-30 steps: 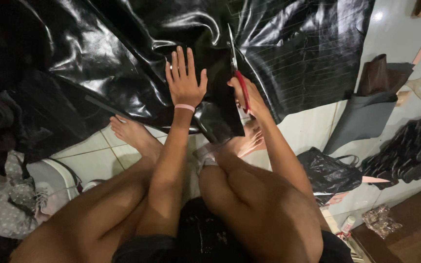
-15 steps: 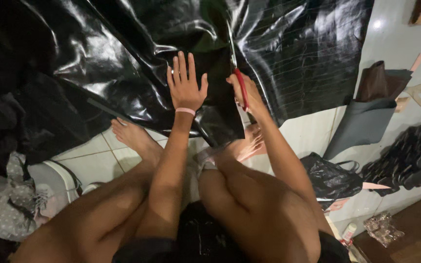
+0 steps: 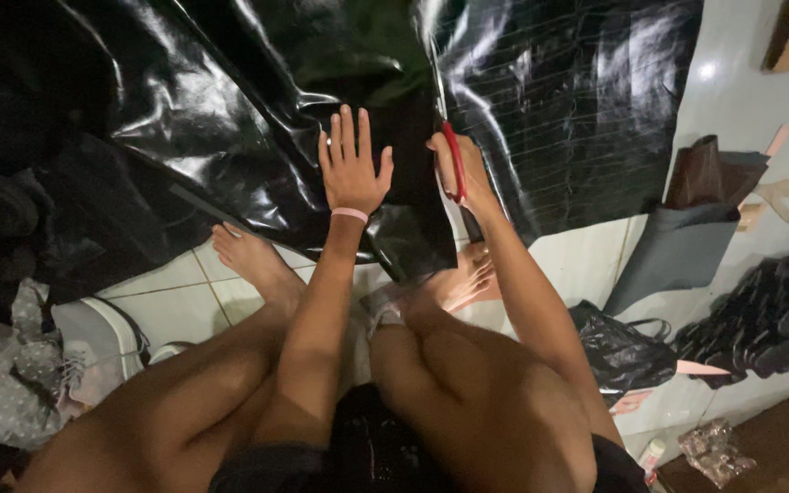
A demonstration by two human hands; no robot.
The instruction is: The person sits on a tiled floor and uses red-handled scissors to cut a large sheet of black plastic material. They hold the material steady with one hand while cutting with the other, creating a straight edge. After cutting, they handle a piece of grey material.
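Left hand [image 3: 351, 169] lies flat, fingers spread, grip released, pressing a glossy, wrinkled black faux-leather sheet [image 3: 230, 119] spread on the white tiled floor [image 3: 586, 260]. Right hand [image 3: 464, 172], just right of it, is clenched on red-handled scissors [image 3: 447, 137], blades pointing up along the sheet's cut edge. Right of the sheet: a grey and brown material roll [image 3: 687, 228], a black bag [image 3: 618, 347] and dark cut pieces [image 3: 760, 315].

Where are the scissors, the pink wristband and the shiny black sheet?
scissors [image 3: 454, 164]: head view, on the red handle in the right hand.
pink wristband [image 3: 350, 215]: head view, on the band's middle at the left wrist.
shiny black sheet [image 3: 230, 110]: head view, on its glossy surface.
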